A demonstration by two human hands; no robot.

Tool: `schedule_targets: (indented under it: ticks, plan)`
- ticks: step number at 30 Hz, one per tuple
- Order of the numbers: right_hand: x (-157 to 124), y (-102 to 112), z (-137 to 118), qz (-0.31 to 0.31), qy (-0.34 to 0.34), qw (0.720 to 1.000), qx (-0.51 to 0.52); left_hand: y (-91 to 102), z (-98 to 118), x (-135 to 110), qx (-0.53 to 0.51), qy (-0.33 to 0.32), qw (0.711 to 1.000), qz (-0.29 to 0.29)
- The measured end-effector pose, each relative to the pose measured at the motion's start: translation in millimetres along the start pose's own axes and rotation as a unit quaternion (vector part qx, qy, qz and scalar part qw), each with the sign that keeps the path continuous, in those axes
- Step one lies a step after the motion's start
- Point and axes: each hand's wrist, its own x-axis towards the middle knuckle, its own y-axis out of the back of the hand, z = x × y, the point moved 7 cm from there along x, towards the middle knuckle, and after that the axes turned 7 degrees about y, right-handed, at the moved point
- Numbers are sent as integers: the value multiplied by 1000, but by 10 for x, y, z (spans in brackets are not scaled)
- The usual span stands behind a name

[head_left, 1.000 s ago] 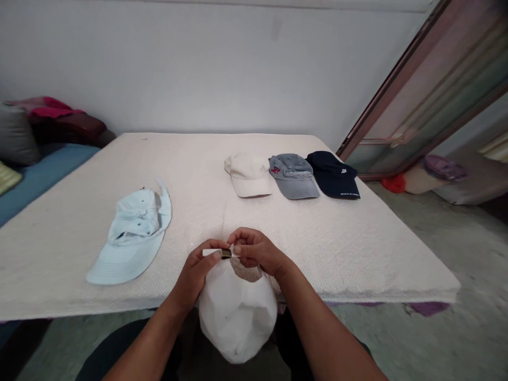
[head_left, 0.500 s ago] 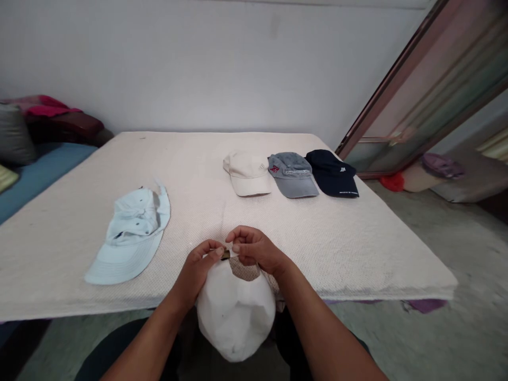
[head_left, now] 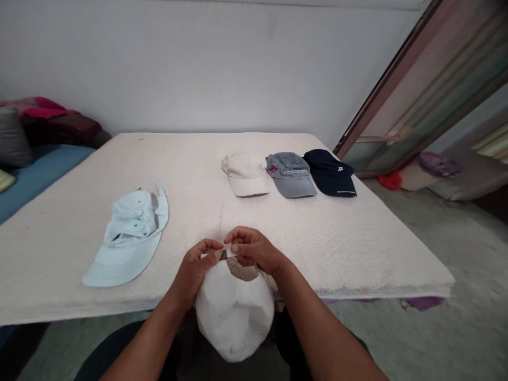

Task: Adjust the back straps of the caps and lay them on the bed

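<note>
A white cap (head_left: pixel 236 315) hangs at the table's front edge with its back opening toward the table. My left hand (head_left: pixel 200 264) pinches the cap's back strap beside its brass-coloured buckle (head_left: pixel 223 255). On the other side of the buckle, my right hand (head_left: pixel 254 247) grips the strap between thumb and fingers. To the left lies a light blue cap (head_left: pixel 129 233), its brim toward me and its strap end sticking up. The white cap's brim is hidden from view.
Side by side on the covered table (head_left: pixel 190 174) sit a cream cap (head_left: pixel 246 172), a grey cap (head_left: pixel 291 174) and a navy cap (head_left: pixel 330 172). A wall stands behind. At the left is a blue surface (head_left: pixel 59 161) with a grey cushion (head_left: pixel 14 137).
The whole view has shifted very slightly. Both hands keep their grip on the white cap's strap, with a little more of the buckle showing.
</note>
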Motion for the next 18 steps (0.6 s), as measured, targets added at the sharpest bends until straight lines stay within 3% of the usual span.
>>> schedule_targets:
  ticks: [7,12,18]
  plan:
    - [-6,38,-13,21,19,1000,3,-101,-44,-31,-2,62,998,-34]
    - [-14,56,-10,30,17,999,-10,-152,-36,-56,-65,86,993,-48]
    - [-110,74,-123,51,24,995,-76,100,178,-77,-231,78,969,44]
